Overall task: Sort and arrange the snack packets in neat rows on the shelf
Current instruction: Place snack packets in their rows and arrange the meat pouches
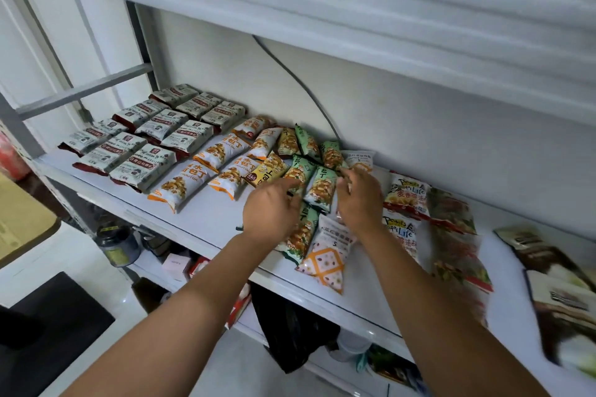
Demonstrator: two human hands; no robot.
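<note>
Sorting green snack packets on the shelf (206,219).
My left hand (272,211) and right hand (361,200) hover loosely spread, holding nothing, flanking a green packet (322,185) between them; light, crinkly, slippery film, so I judge its edges best to pinch.

Blurred brown packets (561,296) at right, perhaps coffee, run off-frame.

A bare strip of the shelf (206,219) is left open in front of the orange-and-white packets (180,187). Behind them the way is blocked by the wall; overhead, room is limited by the upper shelf (322,10). Rightward, green packets (319,187) are crowded together.
</note>
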